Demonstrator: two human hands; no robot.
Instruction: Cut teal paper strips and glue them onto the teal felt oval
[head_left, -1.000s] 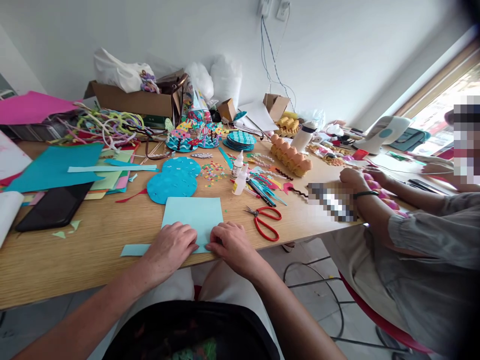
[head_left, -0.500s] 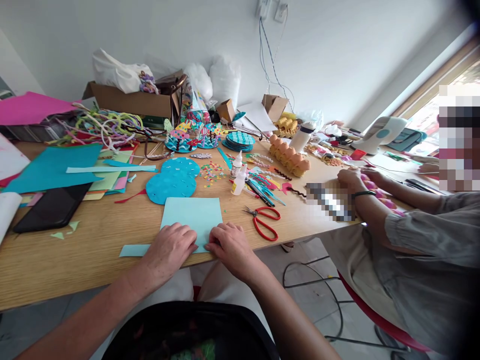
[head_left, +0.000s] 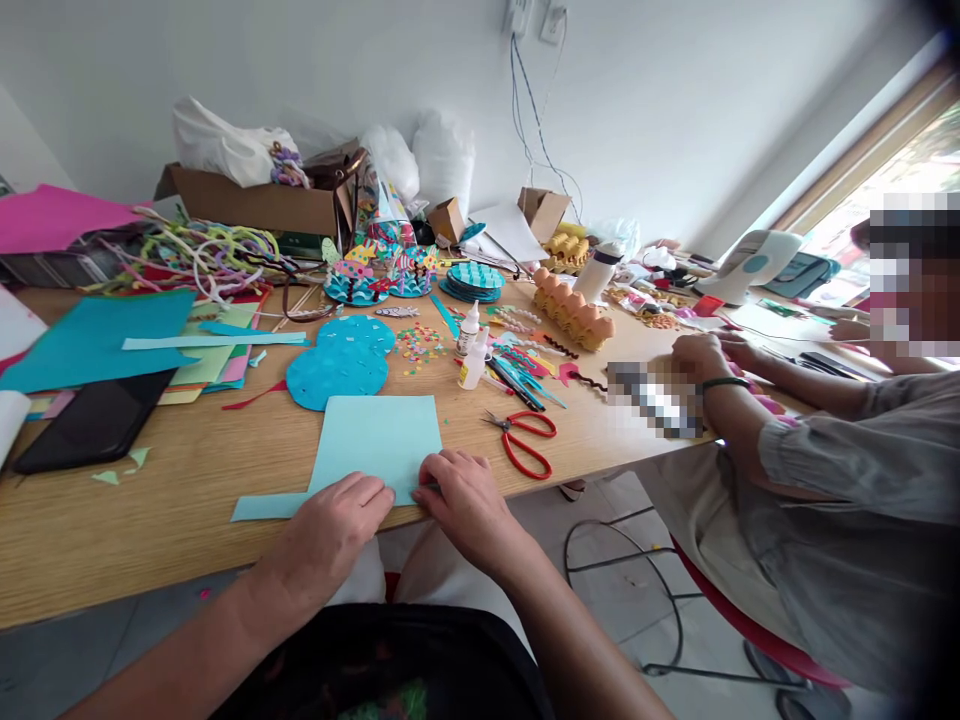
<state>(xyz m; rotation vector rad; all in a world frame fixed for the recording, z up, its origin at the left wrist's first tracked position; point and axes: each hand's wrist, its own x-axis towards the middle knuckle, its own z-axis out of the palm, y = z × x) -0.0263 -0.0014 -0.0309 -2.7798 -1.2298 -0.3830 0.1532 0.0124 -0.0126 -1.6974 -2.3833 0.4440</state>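
Observation:
A light blue sheet of paper (head_left: pixel 379 440) lies at the table's front edge, right before me. My left hand (head_left: pixel 337 525) has its fingers closed on the sheet's near edge, left of the middle. On the same edge, a little to the right, my right hand (head_left: pixel 465 500) pinches the paper. The fingers partly hide that edge, so a fold cannot be made out. A light blue paper strip (head_left: pixel 266 507) sticks out to the left past my left hand. Red-handled scissors (head_left: pixel 529 442) rest open-bladed to the right of the sheet.
Behind the sheet are blue rounded cutouts (head_left: pixel 337 375), confetti (head_left: pixel 420 343) and glue bottles (head_left: pixel 473 362). Coloured papers (head_left: pixel 97 335) and a black phone (head_left: pixel 86 425) lie left. An egg carton (head_left: pixel 574 310) stands farther back. A co-worker's hands (head_left: pixel 697 355) work at the right.
My left hand has moved slightly down and flattened along the paper's near edge. My right hand stays nearly in place. The whole view has shifted slightly.

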